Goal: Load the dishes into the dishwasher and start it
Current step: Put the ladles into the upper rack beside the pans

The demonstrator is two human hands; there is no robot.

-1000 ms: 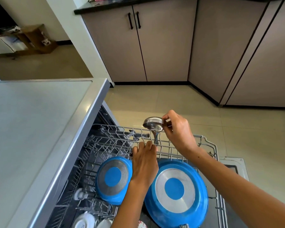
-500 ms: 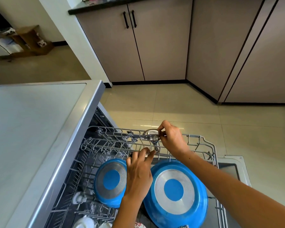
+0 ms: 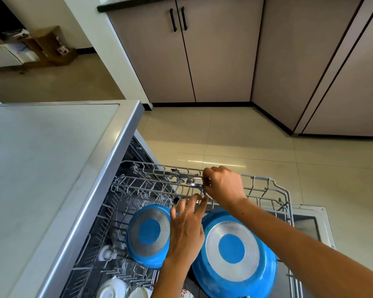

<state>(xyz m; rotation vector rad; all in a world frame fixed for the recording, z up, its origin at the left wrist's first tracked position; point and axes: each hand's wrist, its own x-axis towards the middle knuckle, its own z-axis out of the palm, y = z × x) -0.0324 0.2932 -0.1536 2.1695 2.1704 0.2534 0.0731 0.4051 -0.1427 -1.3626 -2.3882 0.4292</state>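
- At the far rail of the pulled-out wire rack (image 3: 267, 191), a small steel ladle (image 3: 195, 181) lies with its bowl against the wires, its thin handle running down toward the person.
- The right hand (image 3: 223, 186) pinches the ladle's bowel end, fingers (image 3: 211, 169) curled over the rim and knuckles up.
- The left hand (image 3: 186, 229) reaches in just below, fingers spread and nearly straight; two fingertips touch a rack wire near the ladle's handle and hold nothing.
- Inside the rack, two blue pans rest bottom-up: the smaller pan (image 3: 148, 235) to the left of the left hand, the larger pan (image 3: 233, 254) to its right, under the right forearm. Each shows a ringed metal base with a blue centre.
- Nearer the person, at the rack's lower left, sit white bowls (image 3: 113, 288), cut off by the bottom edge, and a red-patterned piece (image 3: 186, 294) barely peeks out beside the left wrist.
- A small round metal item (image 3: 106, 253) among the tines is too blurred to name.
- The dishwasher's open door (image 3: 310, 224) shows beyond the rack on the right, partly hidden by the right arm.
- A grey tabletop (image 3: 41, 168) covers the machine on the left.
- Beyond lie a tiled floor (image 3: 235, 136) and beige cabinets (image 3: 213, 57) with black handles.
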